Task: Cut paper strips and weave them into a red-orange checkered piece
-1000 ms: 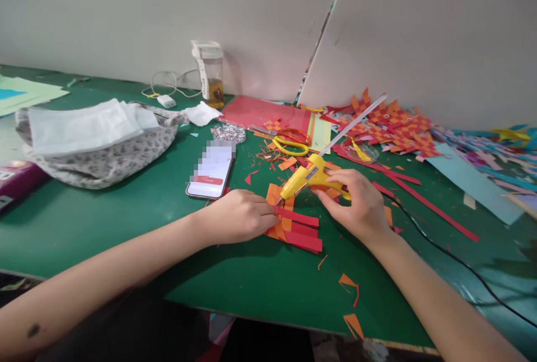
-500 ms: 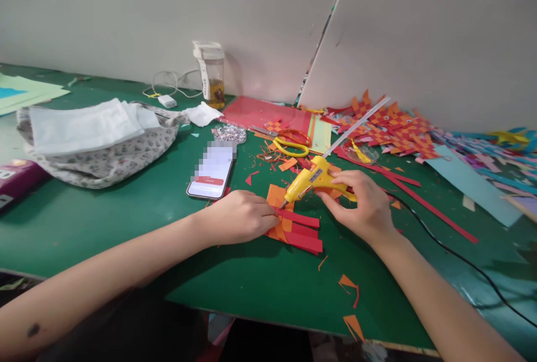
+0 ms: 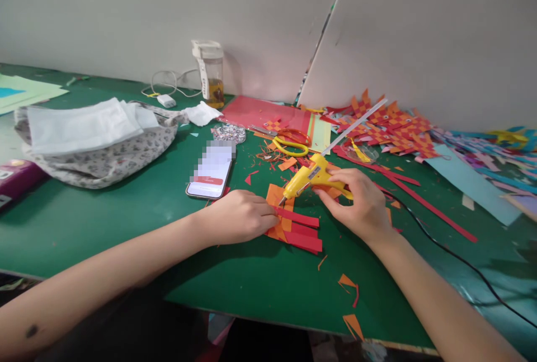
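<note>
My right hand grips a yellow hot glue gun with a clear glue stick poking out of its back. Its nozzle points down-left at a woven piece of red and orange paper strips lying on the green table. My left hand pinches the left end of a red strip of that piece, fingertips just below the nozzle. A black cord runs from the gun off to the right.
A phone lies left of the weave. Yellow scissors, a dish of beads and red paper sheets sit behind. Finished woven pieces pile at right. A cloth bag and a jar stand at left.
The glue gun lifted slightly right half a second ago, then came back down so its nozzle is near the strips again. My left hand has stayed put.
</note>
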The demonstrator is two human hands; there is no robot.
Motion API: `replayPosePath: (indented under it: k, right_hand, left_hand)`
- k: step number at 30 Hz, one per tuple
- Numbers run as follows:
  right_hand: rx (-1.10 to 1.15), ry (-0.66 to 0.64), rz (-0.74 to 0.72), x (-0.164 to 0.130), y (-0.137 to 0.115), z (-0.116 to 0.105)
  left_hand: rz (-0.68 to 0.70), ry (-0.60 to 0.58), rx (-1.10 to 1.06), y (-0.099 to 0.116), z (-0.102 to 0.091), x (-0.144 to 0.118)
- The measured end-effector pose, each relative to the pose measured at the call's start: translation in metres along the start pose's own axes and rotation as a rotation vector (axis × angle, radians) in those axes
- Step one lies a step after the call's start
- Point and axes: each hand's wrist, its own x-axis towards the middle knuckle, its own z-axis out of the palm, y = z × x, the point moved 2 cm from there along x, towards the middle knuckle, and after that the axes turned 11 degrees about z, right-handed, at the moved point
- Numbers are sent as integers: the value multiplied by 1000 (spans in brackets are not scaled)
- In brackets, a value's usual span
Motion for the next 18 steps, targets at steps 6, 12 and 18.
replayPosePath:
  k: [6,12,18]
  right_hand:
    - [21,-10,-24,-1,0,-1]
    - [-1,5,-54,0,0,-1]
    - [-15,12,-34,1,-1,-2]
  left_hand:
    - [14,-22,15,0,0,1]
    - [15,-26,15,0,0,0]
    - [15,-30,15,0,-1,1]
